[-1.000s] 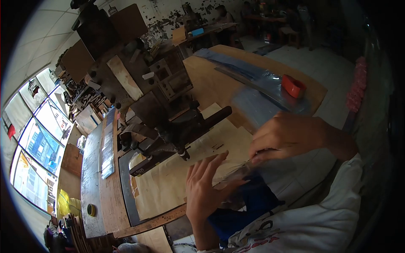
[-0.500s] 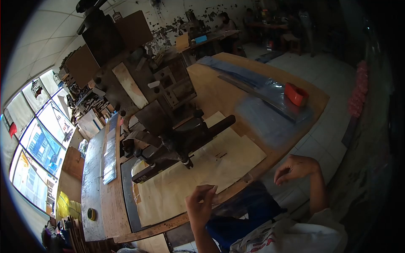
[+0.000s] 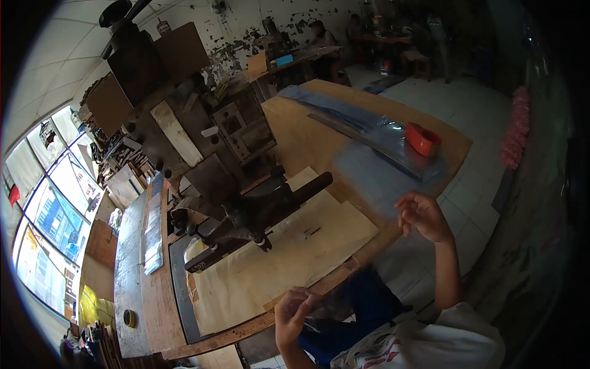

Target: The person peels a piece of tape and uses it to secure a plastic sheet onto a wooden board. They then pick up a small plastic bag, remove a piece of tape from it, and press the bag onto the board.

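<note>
My left hand [image 3: 294,315] is by the front edge of the worktable, thumb and fingers pinched together. A see-through, blurred piece of clear plastic [image 3: 329,305] seems to hang from its fingertips over my dark blue clothing. My right hand [image 3: 424,216] is raised near the table's right edge, fingers loosely bent and apart, with nothing visible in them. Nearest to it lies a stack of clear bluish plastic sheets [image 3: 375,181]. In front of me stands a heavy press machine [image 3: 184,141], its dark bar [image 3: 261,221] over a cream sheet [image 3: 289,261].
A red tape roll [image 3: 423,139] rests on the plastic, beside a long dark metal strip [image 3: 362,140]. Left of the machine is a side bench [image 3: 130,277] with a small yellow tape roll [image 3: 129,318]. People sit at tables in the background.
My right hand has risen and moved forward toward the plastic stack, its fingers loosening. My left hand has dropped slightly, still pinched. The view has shifted a little.
</note>
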The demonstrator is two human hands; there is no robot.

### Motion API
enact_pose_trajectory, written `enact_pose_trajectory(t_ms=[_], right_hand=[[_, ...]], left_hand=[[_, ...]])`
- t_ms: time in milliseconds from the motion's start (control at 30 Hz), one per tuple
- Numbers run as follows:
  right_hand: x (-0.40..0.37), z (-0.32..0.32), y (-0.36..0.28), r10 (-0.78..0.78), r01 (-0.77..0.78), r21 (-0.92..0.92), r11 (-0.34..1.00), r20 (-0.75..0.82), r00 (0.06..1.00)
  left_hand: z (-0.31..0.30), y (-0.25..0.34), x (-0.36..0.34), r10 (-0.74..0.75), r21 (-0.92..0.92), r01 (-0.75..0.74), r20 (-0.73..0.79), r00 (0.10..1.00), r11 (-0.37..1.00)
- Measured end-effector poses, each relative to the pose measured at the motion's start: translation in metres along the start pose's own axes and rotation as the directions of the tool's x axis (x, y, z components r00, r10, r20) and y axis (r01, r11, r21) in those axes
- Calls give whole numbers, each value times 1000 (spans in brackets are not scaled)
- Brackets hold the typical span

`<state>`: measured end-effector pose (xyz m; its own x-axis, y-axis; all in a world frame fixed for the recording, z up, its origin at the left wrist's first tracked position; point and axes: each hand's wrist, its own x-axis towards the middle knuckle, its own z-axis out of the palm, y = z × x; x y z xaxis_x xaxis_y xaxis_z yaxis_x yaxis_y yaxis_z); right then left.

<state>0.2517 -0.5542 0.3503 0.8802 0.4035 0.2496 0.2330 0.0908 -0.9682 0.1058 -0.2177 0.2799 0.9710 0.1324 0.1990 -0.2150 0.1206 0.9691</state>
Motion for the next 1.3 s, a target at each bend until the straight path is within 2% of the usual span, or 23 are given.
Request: enact_pose_trajectory(t_ms=[33,67,100,200,233,300,333,400,467,567,633,700,767,833,933,967,1067,1100,1200,1233,1300], right_hand=[[-1,9,7,-11,16,180,983,-33,999],[-3,17,18,-17,39,354,934,-66,998],[-8,21,42,33,-52,404,913,55,998],[-28,66,82,84,-150,340,928,203,976],[-27,70,89,136,-192,287,938,206,969],[-33,82,97,260,-298,185,936,204,944],[-34,85,96,255,-289,205,935,176,951],[-24,82,88,238,-256,229,939,103,966],[-16,78,79,227,-239,227,944,80,971],[0,74,63,171,-182,248,951,63,983],[9,71,54,124,-142,269,953,80,989],[19,67,51,30,-42,282,958,47,998],[29,63,43,-65,60,263,963,11,998],[35,61,42,-50,48,217,975,2,999],[48,59,45,-16,28,169,985,-74,997],[52,58,47,-1,19,157,987,-111,994],[60,47,48,-25,55,119,991,-235,972],[59,43,45,-43,75,132,988,-231,972],[55,30,24,-70,102,105,989,-271,960],[52,25,13,-110,121,25,992,-278,954],[54,12,2,-145,123,-87,989,-332,932]], left_hand=[[4,-4,-3,37,-121,-46,-74,997,992],[4,-7,-9,17,-142,-35,-129,992,989],[4,-10,-14,0,-162,-31,-185,983,986],[4,-18,-21,-15,-255,-67,-309,951,965],[2,-19,-24,-21,-285,-83,-343,939,955],[-1,-16,-27,-35,-265,-49,-305,952,963],[0,-15,-30,-51,-260,-25,-283,958,965],[-4,-16,-37,-43,-518,-46,-159,986,854],[0,-17,-37,39,-710,-76,-69,997,701],[2,-25,-31,104,-649,-100,-33,994,754],[0,-25,-23,93,-657,-124,-82,992,744],[-3,-17,-15,65,-631,-125,-117,991,766],[3,5,-3,99,-586,-142,-106,989,797],[10,12,5,143,-566,-165,-84,986,808],[33,23,22,220,-532,-167,38,975,830],[36,23,24,155,-757,-67,45,987,650],[57,42,40,144,-613,-68,76,987,787],[63,49,43,59,-533,-45,10,998,845],[65,51,64,89,-351,-140,-158,983,926],[65,58,71,139,-327,-181,-146,979,928],[64,69,82,136,-272,-169,-136,981,947]])
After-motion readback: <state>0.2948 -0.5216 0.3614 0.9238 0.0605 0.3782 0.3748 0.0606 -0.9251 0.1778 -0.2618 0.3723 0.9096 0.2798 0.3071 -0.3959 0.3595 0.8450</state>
